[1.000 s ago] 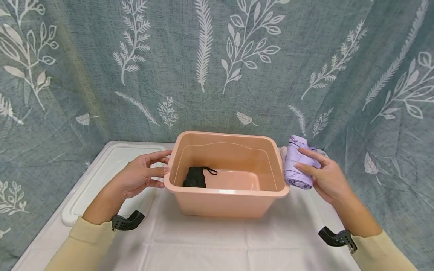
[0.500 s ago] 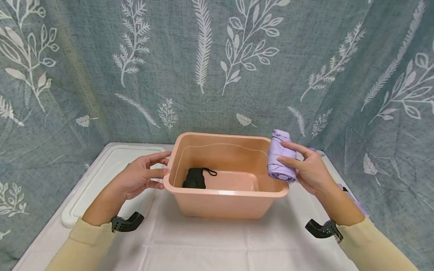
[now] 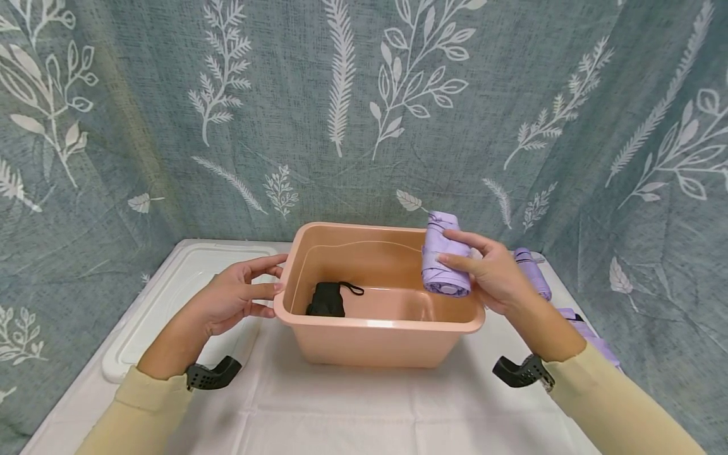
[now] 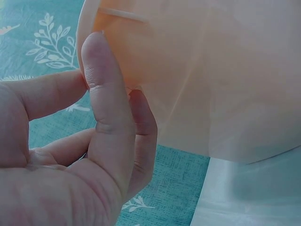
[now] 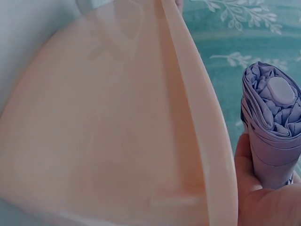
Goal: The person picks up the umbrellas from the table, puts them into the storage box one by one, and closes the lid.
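- Head view: purple roll (image 3: 446,256) pinched between thumb and fingers of the right hand (image 3: 495,272), over the near end of the bin (image 3: 378,325); the left hand (image 3: 241,294), well apart, grips the opposite rim. Inside, nearer the left hand, a black pouch (image 3: 327,299) is partly hidden by the front rim. Beside the right forearm, a second roll (image 3: 533,273) and a third roll (image 3: 594,341) show partly.
- Left wrist: thumb and fingers at the rim; palm cut off.
- Right wrist: roll and hand cut off, just beside the bin's rim.
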`<state>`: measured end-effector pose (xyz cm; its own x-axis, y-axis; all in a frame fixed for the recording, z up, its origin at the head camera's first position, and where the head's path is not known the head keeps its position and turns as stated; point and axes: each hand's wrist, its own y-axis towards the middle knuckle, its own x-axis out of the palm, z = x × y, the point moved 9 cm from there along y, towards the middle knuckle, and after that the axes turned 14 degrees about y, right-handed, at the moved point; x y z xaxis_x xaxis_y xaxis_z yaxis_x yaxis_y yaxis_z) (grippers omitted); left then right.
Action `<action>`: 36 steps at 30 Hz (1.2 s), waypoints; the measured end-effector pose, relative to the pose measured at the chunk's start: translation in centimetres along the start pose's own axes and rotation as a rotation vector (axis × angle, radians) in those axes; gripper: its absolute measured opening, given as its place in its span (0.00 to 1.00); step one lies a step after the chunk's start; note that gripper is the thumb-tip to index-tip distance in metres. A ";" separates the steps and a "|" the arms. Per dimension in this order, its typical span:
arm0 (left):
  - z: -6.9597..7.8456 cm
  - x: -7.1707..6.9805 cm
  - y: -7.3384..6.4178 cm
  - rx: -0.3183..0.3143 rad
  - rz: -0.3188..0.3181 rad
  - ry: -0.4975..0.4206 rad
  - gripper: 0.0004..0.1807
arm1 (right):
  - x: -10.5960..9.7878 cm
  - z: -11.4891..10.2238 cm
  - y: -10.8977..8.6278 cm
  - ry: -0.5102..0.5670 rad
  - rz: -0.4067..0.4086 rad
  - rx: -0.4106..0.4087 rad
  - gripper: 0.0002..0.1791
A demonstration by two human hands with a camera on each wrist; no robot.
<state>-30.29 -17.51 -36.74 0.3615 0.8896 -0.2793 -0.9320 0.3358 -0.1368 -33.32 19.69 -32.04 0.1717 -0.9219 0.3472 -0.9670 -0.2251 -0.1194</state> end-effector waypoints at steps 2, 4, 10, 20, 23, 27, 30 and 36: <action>0.1 0.1 0.0 0.004 -0.002 0.001 0.40 | 0.4 0.1 0.2 0.003 0.003 0.011 0.37; 0.1 0.1 0.0 0.006 -0.004 -0.001 0.40 | 0.7 0.2 0.4 0.002 0.003 0.018 0.37; 0.1 0.0 -0.1 0.006 -0.006 0.000 0.40 | 1.9 0.3 1.0 -0.010 -0.016 0.024 0.36; 0.3 0.2 -0.2 0.012 -0.008 0.001 0.40 | 3.8 0.8 2.1 -0.010 -0.028 0.067 0.35; 0.4 0.2 -0.2 0.013 -0.007 0.000 0.40 | 4.4 0.9 2.5 -0.011 -0.041 0.082 0.35; 0.2 0.2 -0.1 0.009 -0.006 0.001 0.40 | 5.2 1.0 2.9 -0.003 -0.059 0.105 0.33; 0.1 0.2 -0.1 0.006 -0.005 0.006 0.41 | 5.7 1.2 3.3 0.007 -0.063 0.129 0.32; 0.1 0.2 0.0 0.000 -0.002 0.009 0.41 | 6.3 1.8 4.0 0.014 -0.080 0.184 0.31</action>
<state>-30.18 -17.31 -36.73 0.3632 0.8862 -0.2878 -0.9314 0.3370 -0.1375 -35.80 12.38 -32.01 0.2429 -0.8944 0.3755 -0.8994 -0.3527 -0.2583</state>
